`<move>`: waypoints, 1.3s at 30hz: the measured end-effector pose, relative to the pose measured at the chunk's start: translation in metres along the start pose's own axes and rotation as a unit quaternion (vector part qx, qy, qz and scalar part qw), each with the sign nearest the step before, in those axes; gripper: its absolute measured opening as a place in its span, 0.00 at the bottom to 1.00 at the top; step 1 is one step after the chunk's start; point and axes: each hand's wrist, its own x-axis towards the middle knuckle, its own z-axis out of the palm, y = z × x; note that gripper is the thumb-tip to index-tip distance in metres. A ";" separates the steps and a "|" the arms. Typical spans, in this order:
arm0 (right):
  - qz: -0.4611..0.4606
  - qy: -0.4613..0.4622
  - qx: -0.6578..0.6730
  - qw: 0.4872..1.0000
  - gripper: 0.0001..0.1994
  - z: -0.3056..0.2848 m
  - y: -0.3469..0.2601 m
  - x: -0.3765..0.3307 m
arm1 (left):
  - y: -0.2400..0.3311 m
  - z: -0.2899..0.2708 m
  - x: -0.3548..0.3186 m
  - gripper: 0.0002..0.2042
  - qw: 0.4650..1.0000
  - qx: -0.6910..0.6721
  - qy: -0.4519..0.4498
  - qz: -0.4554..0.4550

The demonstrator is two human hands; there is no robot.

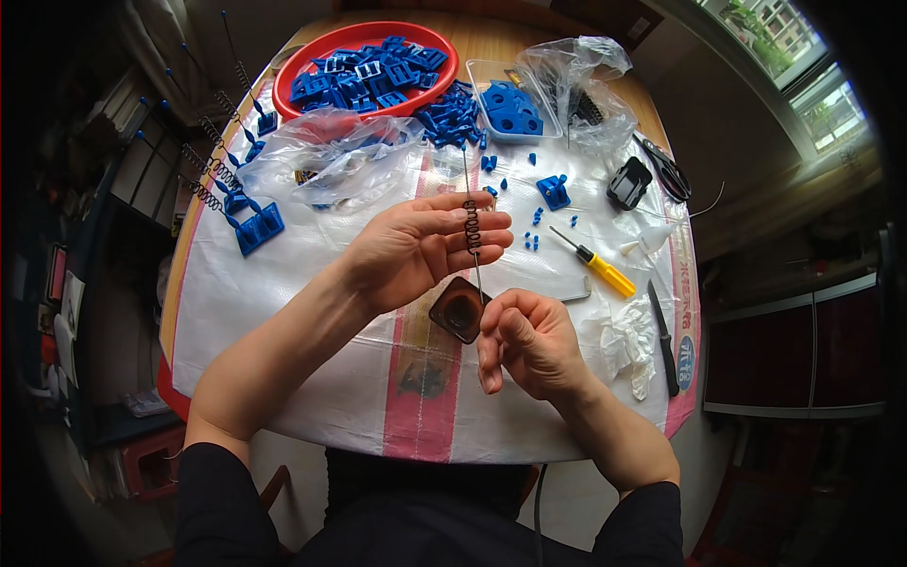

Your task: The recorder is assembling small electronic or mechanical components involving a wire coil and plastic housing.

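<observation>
My left hand point(397, 250) is turned palm up, with a dark coil spring point(472, 227) lying across its fingers and the thumb against it. From the coil a thin straight wire rises to a small blue tip point(464, 147). The lower straight end of the same wire runs down to my right hand point(534, 345), whose fingers are curled together at it; the exact grip is partly hidden. Under the wire, between my hands, sits a small dark square dish point(460, 310) with something brown and round inside.
Blue plastic parts fill a red basin point(452, 71) and a clear tub point(553, 128). Spring-wire pieces on blue bases point(260, 229) stand at the left. A yellow screwdriver point(605, 271), black knife point(663, 340), scissors point(666, 170), crumpled tissue point(628, 350) and black box point(629, 183) lie at right.
</observation>
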 end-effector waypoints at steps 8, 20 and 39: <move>-0.005 0.008 -0.044 0.999 0.17 -0.003 0.001 0.001 | 0.014 -0.005 0.002 0.18 0.999 -0.043 0.000 0.032; -0.005 0.012 -0.025 1.000 0.16 -0.001 0.001 0.001 | 0.001 0.004 -0.003 0.22 0.999 0.027 -0.042 0.016; -0.001 0.083 -0.179 0.980 0.12 0.010 -0.003 0.000 | -0.006 0.003 -0.001 0.10 0.987 0.152 0.041 0.042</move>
